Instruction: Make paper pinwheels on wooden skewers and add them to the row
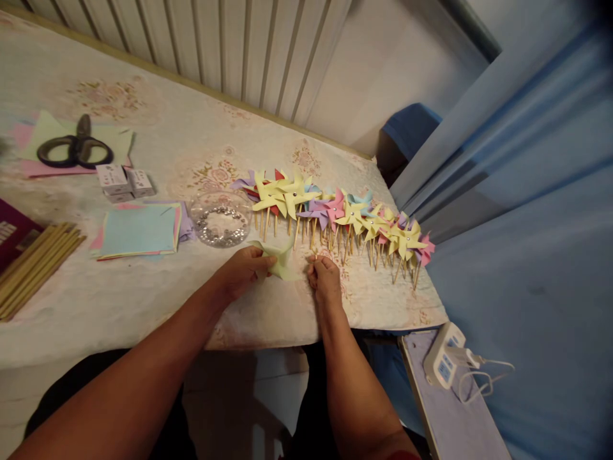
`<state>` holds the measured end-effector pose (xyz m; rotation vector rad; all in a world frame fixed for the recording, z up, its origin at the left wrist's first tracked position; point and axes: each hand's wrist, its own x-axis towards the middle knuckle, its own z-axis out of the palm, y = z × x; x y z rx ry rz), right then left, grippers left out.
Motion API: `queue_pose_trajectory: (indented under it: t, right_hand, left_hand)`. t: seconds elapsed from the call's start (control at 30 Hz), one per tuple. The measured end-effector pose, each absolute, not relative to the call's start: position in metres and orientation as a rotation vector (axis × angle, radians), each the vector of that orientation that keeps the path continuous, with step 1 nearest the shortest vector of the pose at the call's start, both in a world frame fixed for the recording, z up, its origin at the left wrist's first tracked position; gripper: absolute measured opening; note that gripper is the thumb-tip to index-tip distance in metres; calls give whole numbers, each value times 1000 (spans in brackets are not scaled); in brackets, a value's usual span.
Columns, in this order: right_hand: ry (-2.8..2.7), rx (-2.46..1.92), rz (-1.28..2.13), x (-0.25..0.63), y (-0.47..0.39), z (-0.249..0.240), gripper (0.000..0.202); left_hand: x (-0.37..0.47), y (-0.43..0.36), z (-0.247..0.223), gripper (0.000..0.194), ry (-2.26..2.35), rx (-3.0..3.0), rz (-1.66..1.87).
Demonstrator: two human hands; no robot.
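Note:
My left hand pinches a pale yellow-green paper pinwheel with folded, curved blades, just above the table. To its right, my right hand is closed, thumb against bent fingers; what sits in the pinch is too small to make out. Behind both hands stands a long row of finished paper pinwheels on thin wooden sticks, in yellow, pink, purple, blue and red. A clear round dish of small shiny metal pins lies just beyond my left hand.
Left of the dish lies a stack of coloured paper squares. Two small boxes and black-handled scissors on more paper are farther back. A bundle of wooden sticks lies far left. A power strip sits at lower right beside the blue curtain.

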<state>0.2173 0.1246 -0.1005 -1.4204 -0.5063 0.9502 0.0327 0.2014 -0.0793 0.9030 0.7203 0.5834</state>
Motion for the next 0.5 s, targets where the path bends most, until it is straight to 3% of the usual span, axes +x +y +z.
queue_pose_trajectory:
  t: [0.5]
  right_hand:
    - [-564, -1502, 908, 218, 124, -100, 16]
  left_hand:
    - [32, 203, -87, 32, 724, 934, 589]
